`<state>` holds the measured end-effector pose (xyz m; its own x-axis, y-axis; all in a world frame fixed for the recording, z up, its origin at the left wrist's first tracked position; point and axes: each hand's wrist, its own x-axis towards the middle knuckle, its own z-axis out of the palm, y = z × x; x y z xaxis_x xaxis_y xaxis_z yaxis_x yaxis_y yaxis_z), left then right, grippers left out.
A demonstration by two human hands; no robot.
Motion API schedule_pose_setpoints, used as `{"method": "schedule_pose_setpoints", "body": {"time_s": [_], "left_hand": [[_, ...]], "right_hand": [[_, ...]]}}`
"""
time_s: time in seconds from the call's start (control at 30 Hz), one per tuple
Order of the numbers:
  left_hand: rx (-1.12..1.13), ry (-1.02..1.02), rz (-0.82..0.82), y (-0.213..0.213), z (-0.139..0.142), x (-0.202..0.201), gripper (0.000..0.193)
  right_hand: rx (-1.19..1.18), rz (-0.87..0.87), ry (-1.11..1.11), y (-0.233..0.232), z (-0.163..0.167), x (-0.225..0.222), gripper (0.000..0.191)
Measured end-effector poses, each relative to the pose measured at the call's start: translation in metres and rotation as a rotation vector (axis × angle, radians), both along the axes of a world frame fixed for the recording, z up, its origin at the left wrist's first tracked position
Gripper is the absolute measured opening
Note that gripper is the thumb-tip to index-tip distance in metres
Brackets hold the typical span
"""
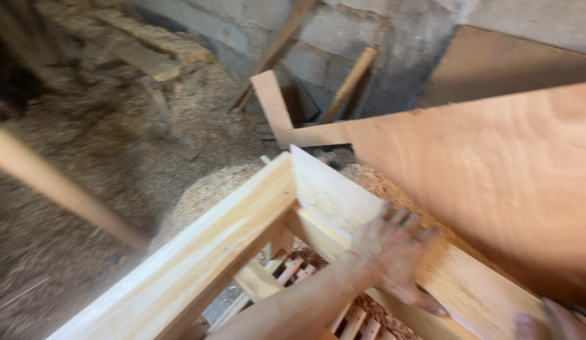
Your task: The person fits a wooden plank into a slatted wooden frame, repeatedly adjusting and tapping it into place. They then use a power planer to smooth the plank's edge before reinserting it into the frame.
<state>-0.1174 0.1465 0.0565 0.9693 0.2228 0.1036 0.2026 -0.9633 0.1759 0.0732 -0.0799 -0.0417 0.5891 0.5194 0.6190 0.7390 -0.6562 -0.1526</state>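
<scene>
Item: one pale timber frame (198, 252), corner joint uppermost, two rails meeting at the corner; it stood over a sawdust-covered floor (85, 189).

Item: one large reddish plywood sheet (494, 182), resting along the frame's right rail and overhanging it to the right.

Left hand (394, 258): laid flat on the right rail where the plywood edge met it, fingers (406, 220) spread and open, pressing rather than gripping.

Right hand (557, 321): only partly in view at the lower right corner, at the plywood's near edge; whether its fingers were open or closed could not be told.

Surroundings, counted: three loose planks leaning against the block wall (343, 38); one thin pale batten (60, 189) crossing the left foreground, blurred; a row of small slats (305, 271) inside the frame, number not countable; one heap of timber offcuts (142, 50) at upper left.

Risks, as judged: the sheet was held by flat pressure only, so it could slide off the rail or tip at its overhanging side. The spread fingers lay at the plywood edge and could be pinched or splintered if the sheet shifted. Loose sawdust underfoot could cause a slip. The view was motion-blurred, so fine contact could not be confirmed.
</scene>
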Motion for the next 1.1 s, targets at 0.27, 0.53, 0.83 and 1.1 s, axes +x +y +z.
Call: {"method": "schedule_pose_setpoints", "body": {"time_s": [0.27,0.53,0.83,1.1], "left_hand": [[-0.010,-0.031,-0.047,-0.003,-0.006,0.018,0.123],[0.045,-0.016,-0.005,-0.006,-0.012,0.018,0.110],[0.038,0.019,0.010,-0.007,-0.009,0.018,0.108],[0.015,0.030,0.011,-0.008,-0.005,0.017,0.110]], "right_hand": [[-0.137,-0.110,0.062,-0.024,0.033,-0.023,0.052],[-0.238,-0.123,0.134,-0.032,0.032,-0.016,0.058],[-0.251,-0.148,0.126,-0.033,0.027,-0.013,0.058],[-0.220,-0.163,0.088,-0.026,0.043,-0.026,0.057]]}}
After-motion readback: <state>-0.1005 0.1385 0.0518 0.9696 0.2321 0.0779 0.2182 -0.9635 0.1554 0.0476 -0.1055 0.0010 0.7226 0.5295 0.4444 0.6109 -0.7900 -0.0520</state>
